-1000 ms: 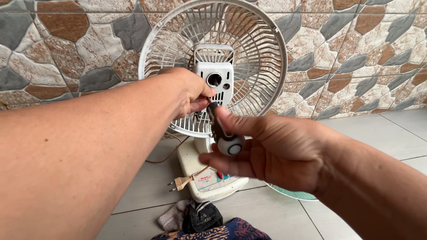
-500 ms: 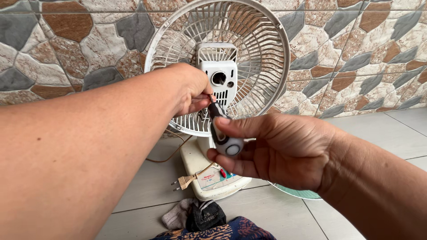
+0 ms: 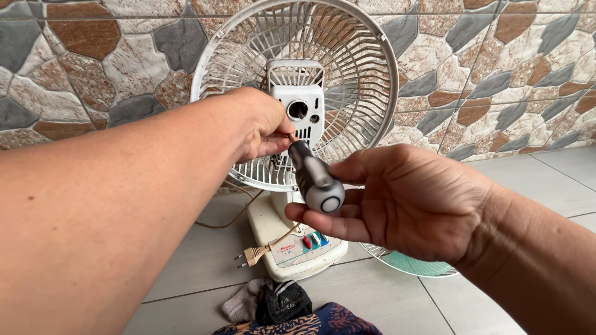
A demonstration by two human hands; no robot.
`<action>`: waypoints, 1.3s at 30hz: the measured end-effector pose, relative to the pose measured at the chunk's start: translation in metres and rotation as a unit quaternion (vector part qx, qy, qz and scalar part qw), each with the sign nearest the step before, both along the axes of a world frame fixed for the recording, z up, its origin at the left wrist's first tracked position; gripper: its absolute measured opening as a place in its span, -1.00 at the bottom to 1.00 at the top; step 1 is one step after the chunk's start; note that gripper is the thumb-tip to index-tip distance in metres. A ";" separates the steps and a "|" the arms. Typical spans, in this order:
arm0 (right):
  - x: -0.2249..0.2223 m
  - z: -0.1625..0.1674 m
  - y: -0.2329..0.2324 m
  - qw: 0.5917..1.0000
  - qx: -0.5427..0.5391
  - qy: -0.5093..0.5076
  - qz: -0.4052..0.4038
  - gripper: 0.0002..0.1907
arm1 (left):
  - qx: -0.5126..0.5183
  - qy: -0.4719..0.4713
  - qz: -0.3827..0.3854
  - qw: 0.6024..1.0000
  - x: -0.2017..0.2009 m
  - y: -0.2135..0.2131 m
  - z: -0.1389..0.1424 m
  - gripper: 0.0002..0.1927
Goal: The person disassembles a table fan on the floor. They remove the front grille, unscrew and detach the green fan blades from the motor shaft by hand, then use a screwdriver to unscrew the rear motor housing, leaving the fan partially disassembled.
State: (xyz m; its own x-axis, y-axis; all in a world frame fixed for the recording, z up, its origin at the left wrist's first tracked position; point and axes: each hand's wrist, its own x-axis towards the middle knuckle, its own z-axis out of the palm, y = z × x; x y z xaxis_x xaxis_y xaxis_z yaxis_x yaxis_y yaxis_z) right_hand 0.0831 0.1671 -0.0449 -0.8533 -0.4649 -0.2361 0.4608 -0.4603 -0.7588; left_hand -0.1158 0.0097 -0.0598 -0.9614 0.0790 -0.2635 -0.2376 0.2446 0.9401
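Note:
A white table fan stands on the floor with its rear grille (image 3: 360, 80) and motor housing (image 3: 297, 102) facing me, the front guard and blade off. My left hand (image 3: 261, 124) pinches the shaft of a screwdriver right at the lower left of the housing. The screwdriver's grey and black handle (image 3: 313, 177) points toward me, its round end cap visible. My right hand (image 3: 403, 198) cups the handle from the right, fingers loosely curled around it.
The fan's base (image 3: 298, 245) carries coloured push buttons, and its plug (image 3: 251, 255) and cord lie on it. Bundled cloths (image 3: 279, 307) sit on the grey tiles near me. A teal-edged fan part (image 3: 410, 263) rests on the floor behind my right hand. A stone-pattern wall stands behind.
The view has shifted slightly, so the fan sits a little higher and further right. Both hands stay on the screwdriver at the housing, and my right fingers have shifted around the handle.

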 end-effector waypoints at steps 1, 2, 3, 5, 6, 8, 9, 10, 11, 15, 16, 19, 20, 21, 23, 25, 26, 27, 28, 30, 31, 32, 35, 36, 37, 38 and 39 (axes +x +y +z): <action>-0.001 -0.002 -0.001 1.000 0.020 0.004 -0.011 -0.75 | 0.000 -0.001 -0.013 1.000 0.000 -0.001 0.000 -0.97; -0.002 -0.004 -0.002 0.999 0.041 0.009 -0.020 -0.77 | 0.004 0.000 -0.005 1.000 0.000 0.000 -0.001 -0.98; -0.004 -0.007 -0.004 0.998 0.062 0.016 -0.030 -0.80 | 0.009 0.001 0.002 1.000 0.000 0.001 -0.002 -0.97; -0.008 -0.011 -0.010 0.994 0.096 0.043 -0.026 -0.80 | 0.003 0.006 0.007 1.000 0.001 0.000 -0.004 -0.97; -0.009 -0.012 -0.011 0.992 0.112 0.056 -0.024 -0.80 | -0.009 0.008 0.004 1.000 0.002 0.000 -0.006 -0.94; -0.008 -0.013 -0.014 0.995 0.090 0.041 -0.022 -0.77 | -0.028 0.009 0.011 0.999 0.001 0.001 -0.007 -0.92; -0.008 -0.012 -0.016 0.996 0.079 0.034 -0.020 -0.76 | -0.034 0.008 0.024 0.999 0.000 0.002 -0.007 -0.93; -0.007 -0.010 -0.015 0.998 0.067 0.003 -0.020 -0.73 | -0.037 0.006 0.038 0.999 0.000 0.002 -0.008 -0.94; -0.004 -0.007 -0.012 0.998 0.056 -0.028 -0.019 -0.69 | -0.033 0.007 0.040 0.999 -0.001 0.002 -0.009 -0.94; -0.003 -0.004 -0.009 0.998 -0.030 -0.022 0.041 -0.61 | -0.029 -0.003 0.012 0.999 -0.003 -0.001 -0.006 -0.93; -0.003 -0.004 -0.007 0.999 -0.022 -0.013 0.042 -0.67 | -0.030 -0.010 0.000 1.000 -0.002 -0.003 -0.004 -0.93; -0.008 -0.007 -0.005 0.999 0.002 0.014 0.050 -0.79 | 0.004 -0.057 -0.032 0.998 0.001 -0.010 0.007 -0.95; -0.011 -0.010 -0.007 0.998 0.011 0.022 0.052 -0.80 | -0.018 -0.053 -0.036 0.998 0.002 -0.013 0.010 -0.93; -0.013 -0.012 -0.009 0.998 0.020 0.030 0.055 -0.80 | -0.041 -0.049 -0.040 0.997 0.004 -0.017 0.012 -0.89; -0.017 -0.015 -0.013 0.998 0.012 0.043 0.054 -0.82 | -0.061 -0.037 -0.044 0.996 0.007 -0.018 0.013 -0.87; -0.016 -0.017 -0.015 0.995 -0.031 0.052 0.082 -0.83 | -0.057 -0.019 -0.048 0.997 0.007 -0.017 0.010 -0.91; -0.015 -0.016 -0.016 0.990 -0.071 0.055 0.111 -0.83 | -0.050 -0.022 -0.046 0.997 0.006 -0.017 0.009 -0.91; -0.014 -0.015 -0.016 0.982 -0.111 0.059 0.139 -0.84 | -0.043 -0.024 -0.044 0.998 0.003 -0.016 0.009 -0.92; -0.012 -0.012 -0.015 0.992 -0.063 0.042 0.098 -0.81 | -0.037 -0.026 -0.044 0.998 0.001 -0.016 0.008 -0.92; -0.007 -0.004 -0.010 0.999 0.033 0.004 0.016 -0.72 | -0.043 -0.040 -0.052 0.997 -0.003 -0.016 0.009 -0.95; -0.006 -0.002 -0.010 1.000 0.013 -0.009 0.023 -0.71 | -0.046 -0.047 -0.056 0.996 -0.005 -0.016 0.010 -0.96; -0.005 0.001 -0.011 0.999 -0.006 -0.022 0.031 -0.70 | -0.036 -0.054 -0.058 0.996 -0.005 -0.015 0.011 -0.97; -0.004 0.003 -0.013 0.999 0.005 -0.030 0.011 -0.72 | -0.001 -0.074 -0.061 0.995 0.002 -0.015 0.016 -0.95; -0.005 0.002 -0.014 0.999 0.020 -0.028 -0.002 -0.73 | 0.013 -0.079 -0.060 0.995 0.006 -0.016 0.018 -0.94; -0.005 0.001 -0.015 0.999 0.017 -0.029 0.003 -0.75 | 0.026 -0.085 -0.058 0.994 0.010 -0.018 0.021 -0.92; -0.006 0.000 -0.017 0.999 0.015 -0.029 0.008 -0.76 | -0.008 -0.074 -0.050 0.996 0.014 -0.020 0.023 -0.92; -0.007 -0.001 -0.018 0.999 0.013 -0.029 0.014 -0.78 | -0.042 -0.063 -0.041 0.996 0.017 -0.021 0.025 -0.88</action>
